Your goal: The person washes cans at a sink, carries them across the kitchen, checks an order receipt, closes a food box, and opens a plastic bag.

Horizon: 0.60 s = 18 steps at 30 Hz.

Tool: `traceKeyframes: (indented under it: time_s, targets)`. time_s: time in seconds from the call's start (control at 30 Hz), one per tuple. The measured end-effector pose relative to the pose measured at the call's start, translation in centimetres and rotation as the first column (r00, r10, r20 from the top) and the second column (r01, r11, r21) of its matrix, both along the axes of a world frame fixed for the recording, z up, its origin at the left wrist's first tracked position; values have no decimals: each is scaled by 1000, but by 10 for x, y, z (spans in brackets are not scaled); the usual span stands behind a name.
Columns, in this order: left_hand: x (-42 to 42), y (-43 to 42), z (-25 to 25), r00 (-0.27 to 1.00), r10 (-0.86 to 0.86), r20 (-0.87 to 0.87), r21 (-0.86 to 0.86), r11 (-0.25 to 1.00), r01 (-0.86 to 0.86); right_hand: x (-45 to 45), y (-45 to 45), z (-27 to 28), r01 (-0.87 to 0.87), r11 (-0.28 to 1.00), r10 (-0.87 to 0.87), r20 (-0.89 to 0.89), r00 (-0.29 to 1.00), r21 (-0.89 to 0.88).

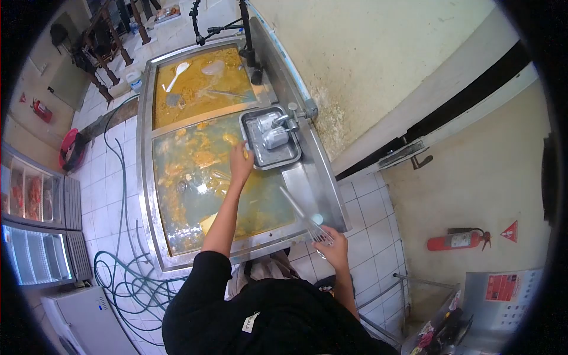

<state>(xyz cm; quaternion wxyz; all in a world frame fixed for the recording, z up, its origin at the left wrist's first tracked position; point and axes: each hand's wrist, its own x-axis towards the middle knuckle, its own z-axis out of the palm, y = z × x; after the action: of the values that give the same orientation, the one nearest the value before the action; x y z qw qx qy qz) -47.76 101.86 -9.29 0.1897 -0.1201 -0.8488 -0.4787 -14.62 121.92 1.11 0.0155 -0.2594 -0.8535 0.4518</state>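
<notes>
Whisk in hand, metal cups (274, 138) in tray (271, 164).
Right hand (335, 247) closes around whisk (320, 235); left hand (241, 165) curls beside tray, grip unclear. Beyond left fingers, white spoon (178, 73) lies in murky water (195, 97).

The person is wearing a plain black top (284, 316) that is filling the bottom centre of the frame. Its short left sleeve (207, 273) is ending in a loose, wide hem, and the forearm is showing bare below it. A small whitish label (250, 322), carrying dark lettering too small to read, is standing out against the black cloth near the bottom edge. Both the left hand (241, 163) and the right hand (334, 245) are showing bare.
</notes>
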Motion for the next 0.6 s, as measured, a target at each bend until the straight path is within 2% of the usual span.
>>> traceKeyframes:
  time_s: [0.03,0.1,0.13,0.2,0.23,0.3,0.43,0.53,0.57,0.6]
  targets:
    - [-9,4,7,1000,0,1,3,1000,0,-1,-1,3,0,1000,0,1,1000,3]
    - [-27,14,21,948,-197,250,186,971,153,-4,-4,9,14,1000,-15,-36,999,-14]
    - [-35,21,18,948,-199,247,190,970,153,-4,-5,13,14,1000,-15,-38,999,-10]
    - [-42,37,20,970,-176,168,-224,951,212,-4,-7,20,31,999,-31,-27,999,-17]
    - [-41,44,24,970,-182,163,-219,952,215,-4,-7,19,35,999,-36,-31,999,-11]
    - [-41,58,25,966,-161,202,-460,855,239,2,-6,16,43,998,-45,-45,998,-41]
    - [-61,64,10,921,-289,263,-432,818,380,13,-2,20,19,998,-16,-52,998,53]
    - [-71,51,-1,894,-276,354,-392,824,410,22,-2,30,62,994,-62,4,998,92]
    - [-74,44,-6,924,-271,268,-470,801,371,25,1,28,19,987,-10,-53,999,160]
    - [-75,39,-2,922,-277,270,-474,795,378,27,3,28,-18,973,44,-108,993,230]
